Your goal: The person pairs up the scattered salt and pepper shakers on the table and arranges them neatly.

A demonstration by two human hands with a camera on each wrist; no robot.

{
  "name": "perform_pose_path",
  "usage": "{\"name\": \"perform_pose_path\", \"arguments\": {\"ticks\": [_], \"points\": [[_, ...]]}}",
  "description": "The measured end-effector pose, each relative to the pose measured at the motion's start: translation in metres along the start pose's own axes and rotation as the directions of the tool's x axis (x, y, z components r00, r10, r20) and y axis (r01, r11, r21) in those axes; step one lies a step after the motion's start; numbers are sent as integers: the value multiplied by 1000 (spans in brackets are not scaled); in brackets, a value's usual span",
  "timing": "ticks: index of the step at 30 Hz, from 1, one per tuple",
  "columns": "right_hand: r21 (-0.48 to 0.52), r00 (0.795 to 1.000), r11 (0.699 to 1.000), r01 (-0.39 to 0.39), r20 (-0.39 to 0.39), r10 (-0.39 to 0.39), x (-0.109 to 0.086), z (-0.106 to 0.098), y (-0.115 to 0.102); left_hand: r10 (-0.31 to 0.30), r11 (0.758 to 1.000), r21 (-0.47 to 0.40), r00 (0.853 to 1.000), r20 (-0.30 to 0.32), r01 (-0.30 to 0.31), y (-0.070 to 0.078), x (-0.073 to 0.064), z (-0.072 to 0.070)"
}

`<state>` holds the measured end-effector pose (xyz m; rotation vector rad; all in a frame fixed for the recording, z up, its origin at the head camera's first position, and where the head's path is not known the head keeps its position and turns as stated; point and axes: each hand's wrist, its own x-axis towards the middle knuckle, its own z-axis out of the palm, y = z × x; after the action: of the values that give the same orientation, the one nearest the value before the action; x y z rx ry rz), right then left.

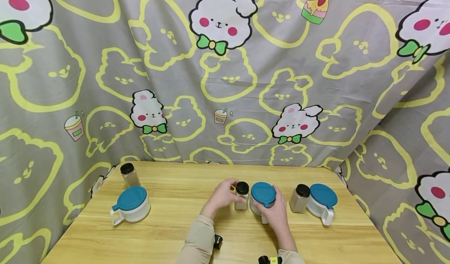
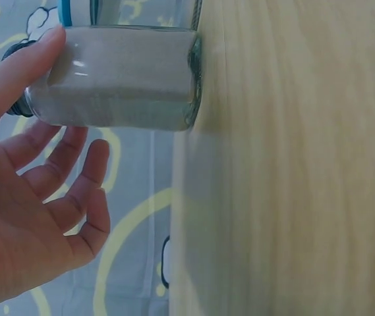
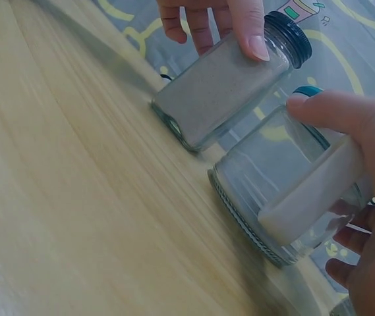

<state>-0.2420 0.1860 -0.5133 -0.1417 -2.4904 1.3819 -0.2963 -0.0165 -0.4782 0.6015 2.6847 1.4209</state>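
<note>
Sleeves point(image 1: 198, 238) at six o'clock; left hand point(image 1: 222, 197) pinches bottle point(image 2: 124, 79), right hand point(image 1: 277, 212) grips adjacent jar point(image 1: 263, 193), so I fear a toppling knock.

In the head view, cannot see all of the middle jar point(image 1: 263, 193), partly behind the right hand point(image 1: 275, 211), nor all of the far-left bottle point(image 1: 129, 176), partly behind the left jar point(image 1: 131, 198). Cannot read the yellow label point(image 1: 273, 260), too small.

beige sleeves point(image 1: 197, 236) and black wrist cameras point(image 1: 218, 241) are worn, one camera with a yellow label point(image 1: 273, 260).
</note>
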Motion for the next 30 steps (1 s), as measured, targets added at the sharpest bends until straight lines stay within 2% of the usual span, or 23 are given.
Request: {"name": "perform_pose_path", "arguments": {"ticks": [9,16,30], "points": [[-9,1000,1000,30,1,-30,0,-4,-4,3,1000,20,1000,17,-3,7,-2,-6],[11,999,999,38,11,-38,1,-9,-12,7,1000,14,1000,-2,-7,19,-6,-17],[35,991,992,124,-52,-123,-1,-19,-31,75,997,44,990,-119,-71,49,-20,-42]]}}
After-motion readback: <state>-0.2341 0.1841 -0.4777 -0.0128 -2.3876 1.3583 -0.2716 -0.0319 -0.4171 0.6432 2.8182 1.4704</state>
